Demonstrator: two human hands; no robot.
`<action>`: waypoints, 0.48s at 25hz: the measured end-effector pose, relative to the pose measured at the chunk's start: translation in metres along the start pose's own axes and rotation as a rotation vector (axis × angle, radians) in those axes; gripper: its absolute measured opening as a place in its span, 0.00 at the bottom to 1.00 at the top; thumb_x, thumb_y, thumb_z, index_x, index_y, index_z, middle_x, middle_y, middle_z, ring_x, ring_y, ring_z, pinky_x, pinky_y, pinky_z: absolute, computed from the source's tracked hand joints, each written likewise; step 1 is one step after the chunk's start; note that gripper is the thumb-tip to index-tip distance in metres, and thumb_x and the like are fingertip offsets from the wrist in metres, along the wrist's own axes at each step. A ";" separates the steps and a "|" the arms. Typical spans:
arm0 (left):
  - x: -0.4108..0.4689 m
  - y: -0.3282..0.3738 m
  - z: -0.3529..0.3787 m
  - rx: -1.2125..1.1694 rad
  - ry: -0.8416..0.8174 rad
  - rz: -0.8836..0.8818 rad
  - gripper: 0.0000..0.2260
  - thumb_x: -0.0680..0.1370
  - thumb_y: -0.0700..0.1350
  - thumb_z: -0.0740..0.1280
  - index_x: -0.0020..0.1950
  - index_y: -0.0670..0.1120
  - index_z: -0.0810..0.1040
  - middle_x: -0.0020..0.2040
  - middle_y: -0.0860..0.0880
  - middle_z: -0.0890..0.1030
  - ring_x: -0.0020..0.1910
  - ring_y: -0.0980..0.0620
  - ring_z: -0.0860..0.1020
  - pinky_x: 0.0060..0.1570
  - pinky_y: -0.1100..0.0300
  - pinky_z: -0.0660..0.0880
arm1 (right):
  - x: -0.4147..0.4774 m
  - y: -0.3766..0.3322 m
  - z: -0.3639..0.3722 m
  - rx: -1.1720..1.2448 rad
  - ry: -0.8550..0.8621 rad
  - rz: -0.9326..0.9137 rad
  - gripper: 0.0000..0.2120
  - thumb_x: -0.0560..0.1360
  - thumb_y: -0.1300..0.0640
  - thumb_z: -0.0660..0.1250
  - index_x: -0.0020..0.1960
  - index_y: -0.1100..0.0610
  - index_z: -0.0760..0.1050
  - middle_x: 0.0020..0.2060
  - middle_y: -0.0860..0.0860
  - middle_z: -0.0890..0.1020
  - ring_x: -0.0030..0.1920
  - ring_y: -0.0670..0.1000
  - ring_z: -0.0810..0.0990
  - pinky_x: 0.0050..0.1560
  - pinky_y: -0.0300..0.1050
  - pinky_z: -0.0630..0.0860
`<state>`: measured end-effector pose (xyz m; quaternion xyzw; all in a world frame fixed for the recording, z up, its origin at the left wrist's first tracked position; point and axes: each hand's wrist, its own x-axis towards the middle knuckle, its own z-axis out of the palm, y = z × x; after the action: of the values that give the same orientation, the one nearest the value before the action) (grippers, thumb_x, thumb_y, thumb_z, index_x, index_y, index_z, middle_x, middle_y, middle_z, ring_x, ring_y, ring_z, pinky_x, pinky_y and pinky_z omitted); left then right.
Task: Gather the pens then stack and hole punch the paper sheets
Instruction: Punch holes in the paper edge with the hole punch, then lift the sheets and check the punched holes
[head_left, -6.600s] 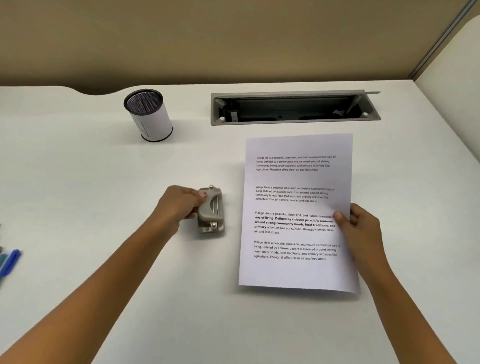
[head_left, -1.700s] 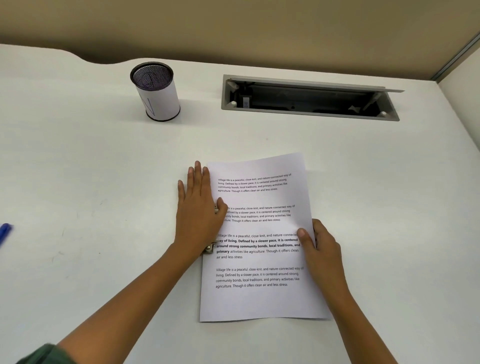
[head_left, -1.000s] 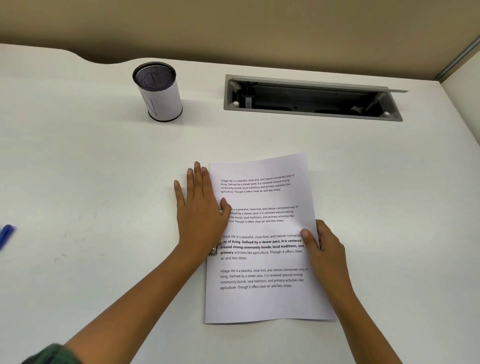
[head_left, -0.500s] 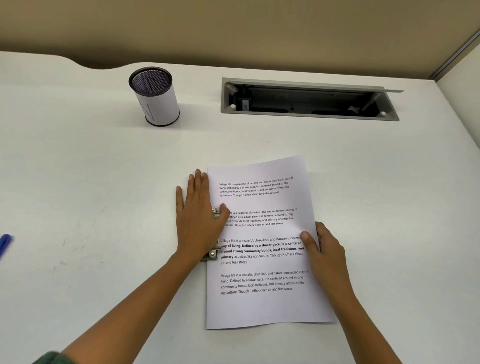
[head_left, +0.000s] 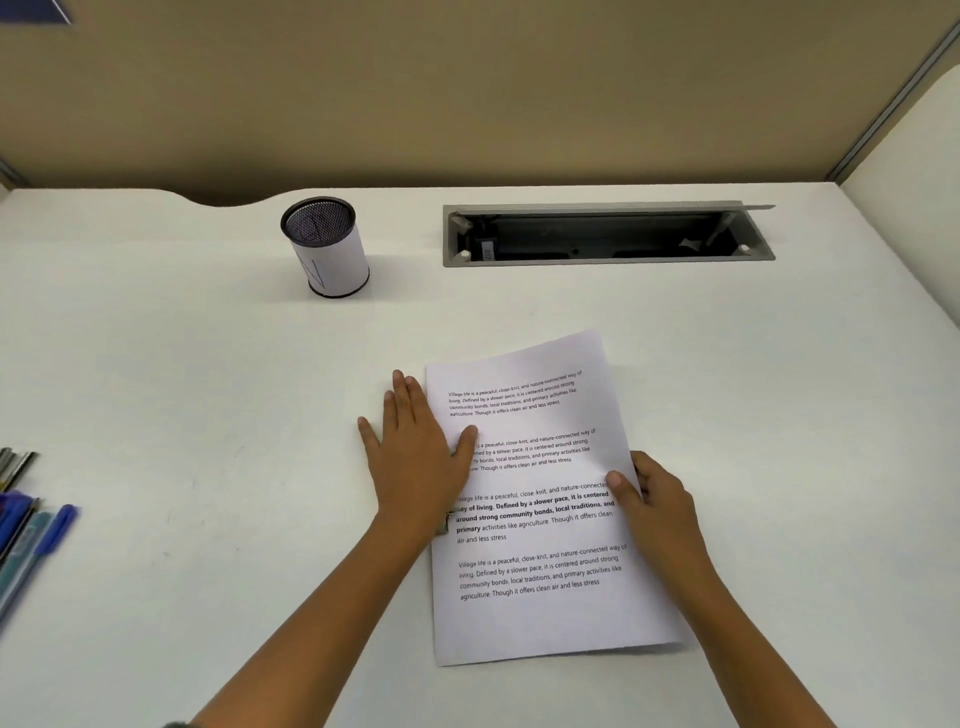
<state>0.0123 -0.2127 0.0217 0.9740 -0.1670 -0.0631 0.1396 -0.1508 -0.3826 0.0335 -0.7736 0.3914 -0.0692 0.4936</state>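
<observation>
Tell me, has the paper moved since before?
Yes. The paper slid left: its left edge, once right of the left end of the desk slot, now lines up with it.

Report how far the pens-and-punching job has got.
Done: the paper looks gathered into one pile. In hand: the left hand presses flat on the punch at the paper's left edge, while the right hand pinches its right edge. Left: the pens lie loose at the left of the desk, none visible in the cup.

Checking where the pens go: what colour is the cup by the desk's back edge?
The cup is white outside with a dark mesh rim; head view.
</observation>
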 end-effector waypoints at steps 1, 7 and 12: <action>0.000 0.000 -0.002 -0.016 -0.014 -0.007 0.37 0.78 0.63 0.51 0.78 0.41 0.44 0.79 0.45 0.45 0.78 0.48 0.49 0.73 0.42 0.45 | 0.000 -0.001 -0.004 0.016 0.011 0.007 0.08 0.79 0.58 0.61 0.56 0.53 0.77 0.46 0.47 0.84 0.48 0.51 0.82 0.46 0.44 0.75; -0.006 0.000 -0.023 -0.423 0.027 -0.078 0.28 0.81 0.58 0.49 0.77 0.44 0.55 0.78 0.48 0.56 0.76 0.51 0.56 0.75 0.49 0.47 | -0.009 -0.003 -0.041 0.057 0.140 0.013 0.09 0.78 0.60 0.63 0.55 0.51 0.77 0.44 0.48 0.84 0.47 0.53 0.82 0.44 0.45 0.73; -0.026 0.011 -0.055 -1.061 0.100 -0.076 0.15 0.83 0.47 0.52 0.59 0.48 0.76 0.54 0.51 0.82 0.54 0.57 0.80 0.44 0.73 0.73 | -0.024 -0.010 -0.071 0.117 0.219 -0.064 0.08 0.78 0.59 0.62 0.52 0.50 0.77 0.44 0.47 0.84 0.46 0.53 0.83 0.48 0.50 0.78</action>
<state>-0.0064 -0.2004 0.0792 0.7767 -0.0701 -0.0972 0.6183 -0.1971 -0.4152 0.0838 -0.7434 0.4133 -0.1917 0.4898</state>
